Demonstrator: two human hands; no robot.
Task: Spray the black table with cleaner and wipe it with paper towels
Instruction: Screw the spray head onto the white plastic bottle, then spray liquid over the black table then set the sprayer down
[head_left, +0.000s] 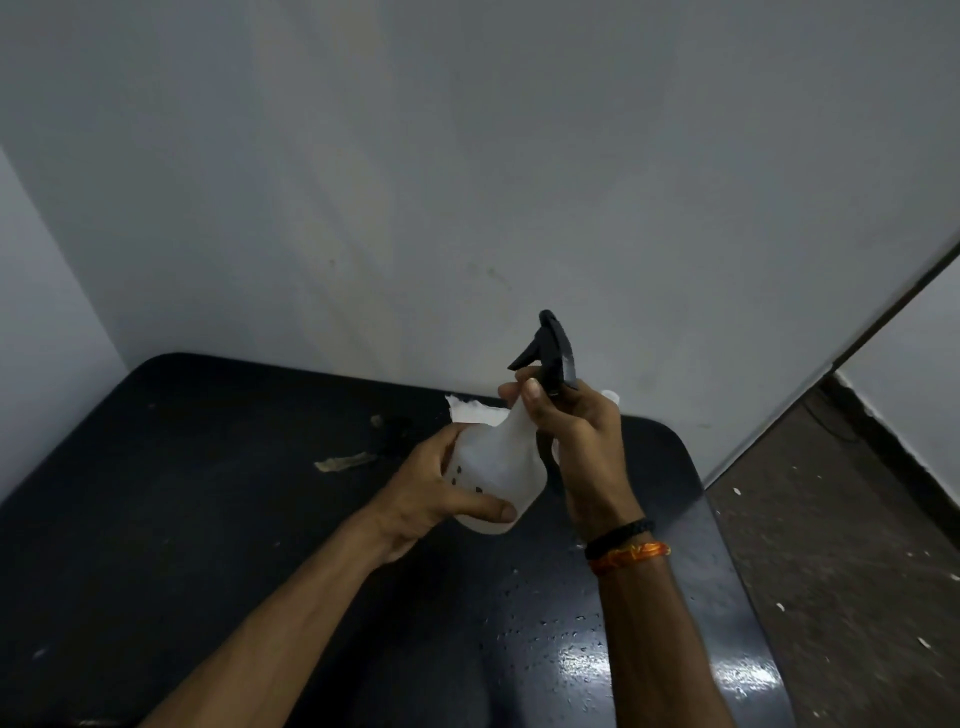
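Black tabletop (208, 519) lay below us, droplets near right; spray bottle (498, 467) held upright above its middle, nozzle aimed left-forward; our left hand (436, 493) cupped its base, right hand (582, 441) gripped the neck; paper towels (472, 410) behind bottle.

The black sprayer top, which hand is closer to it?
Right. The right hand grips the bottle's neck just under the black sprayer top; the left hand holds the bottle's base, farther down.
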